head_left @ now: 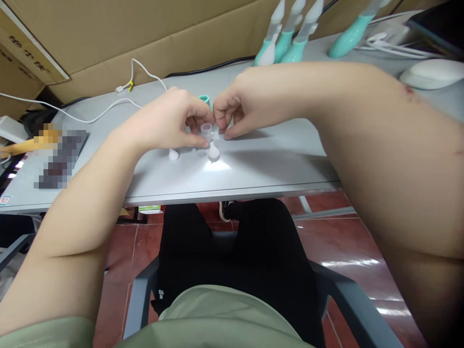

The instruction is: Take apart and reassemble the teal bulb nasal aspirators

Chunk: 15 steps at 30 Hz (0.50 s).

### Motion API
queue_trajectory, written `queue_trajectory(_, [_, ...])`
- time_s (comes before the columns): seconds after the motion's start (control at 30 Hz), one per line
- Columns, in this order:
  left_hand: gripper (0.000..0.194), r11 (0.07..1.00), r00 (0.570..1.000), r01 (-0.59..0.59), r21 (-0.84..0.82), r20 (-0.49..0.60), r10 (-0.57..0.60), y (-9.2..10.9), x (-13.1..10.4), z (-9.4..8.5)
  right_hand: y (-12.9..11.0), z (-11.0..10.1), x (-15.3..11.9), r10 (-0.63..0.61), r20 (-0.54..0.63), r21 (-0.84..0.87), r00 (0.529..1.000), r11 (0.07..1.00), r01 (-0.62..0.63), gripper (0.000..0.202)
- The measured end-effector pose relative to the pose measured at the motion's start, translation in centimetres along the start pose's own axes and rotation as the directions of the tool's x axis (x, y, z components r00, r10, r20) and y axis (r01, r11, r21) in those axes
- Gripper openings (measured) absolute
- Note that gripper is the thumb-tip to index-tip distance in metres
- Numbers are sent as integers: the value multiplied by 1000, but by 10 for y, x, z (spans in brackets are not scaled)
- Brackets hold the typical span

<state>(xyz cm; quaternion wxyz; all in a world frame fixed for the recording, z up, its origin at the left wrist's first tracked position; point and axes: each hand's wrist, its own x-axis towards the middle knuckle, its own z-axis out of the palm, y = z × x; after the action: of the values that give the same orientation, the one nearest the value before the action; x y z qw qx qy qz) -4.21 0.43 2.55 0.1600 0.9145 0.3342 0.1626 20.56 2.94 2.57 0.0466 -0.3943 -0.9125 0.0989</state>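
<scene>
My left hand [188, 118] holds a small clear plastic cup [206, 129] between thumb and fingers, just above the tabletop. Close beside it, my right hand [235, 113] has its thumb and fingers curled in a pinch; whatever they hold is too small or hidden to make out. A white teardrop-shaped tip [213, 152] rests on the table below the cup. Another white tip [173, 154] lies under my left wrist, with a tiny white piece [194, 151] between the two. Behind my fingers stands a teal tube-like part [205, 99], partly hidden.
Several teal bulb devices with clear necks and white tips [293, 48] stand at the back; another teal bulb device [350, 37] is farther right. A white cable [105, 110] crosses the left of the grey table [163, 181]. A white mouse-shaped object [433, 74] sits at right.
</scene>
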Motion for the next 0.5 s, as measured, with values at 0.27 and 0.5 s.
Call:
queue_trajectory(0.27, [19, 995, 983, -89, -45, -167, 80, 6, -3, -6, -16, -10, -12, -23, -345, 210, 938, 973, 101, 27])
queue_trajectory(0.5, [22, 966, 958, -255, -41, -150, 246, 8, -2, -4, -28, -6, -9, -62, -576, 382, 815, 861, 336, 34])
